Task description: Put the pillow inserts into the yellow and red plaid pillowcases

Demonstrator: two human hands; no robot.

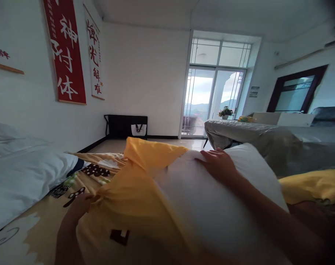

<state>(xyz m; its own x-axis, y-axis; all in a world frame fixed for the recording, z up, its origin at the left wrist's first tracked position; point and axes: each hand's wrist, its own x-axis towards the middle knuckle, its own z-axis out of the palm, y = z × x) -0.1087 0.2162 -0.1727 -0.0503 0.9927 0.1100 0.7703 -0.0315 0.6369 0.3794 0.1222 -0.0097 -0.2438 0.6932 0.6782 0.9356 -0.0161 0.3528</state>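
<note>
A white pillow lies partly inside a loose yellow pillowcase, whose free end stands up in a peak towards the far side. My left hand is closed on a bunched bit of the pillowcase at its left end. On the pillow's far upper edge lies my right hand, thumb to the left and fingers curled over the edge, gripping it. My right forearm crosses over the pillow. The case covers the pillow's left part, and the tips of my left fingers are hidden in the cloth.
Beneath is a patterned brown and cream sheet. White bedding is heaped at left, and yellow cloth lies at right. Beyond stand a plastic-covered table with a potted plant, and a white bag by the wall.
</note>
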